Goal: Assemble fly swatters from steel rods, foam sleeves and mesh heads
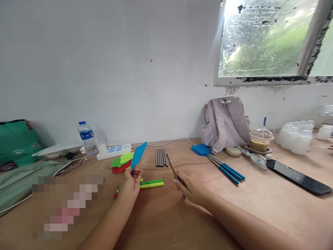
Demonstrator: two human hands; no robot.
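My left hand [132,180] pinches the narrow neck of a blue fly swatter head [139,154], which tilts up to the right. My right hand [188,187] is closed round a blue handle, mostly hidden by the fingers, with a metal tube [171,166] pointing up and left from it. Behind the left hand lie green, yellow and red swatter heads [121,168]. Beside that hand are green and yellow handles [152,184], partly covered. Several metal tubes [160,158] lie in a row between the hands. Some blue fly swatters [226,168] with rods and handles rest together to the right.
A white power strip [114,151] and a water bottle [86,137] stand by the wall at left. At right are a backpack [226,121], a drink cup [260,140], a black phone [298,176] and white bottles [296,137]. A green bag [18,142] sits far left.
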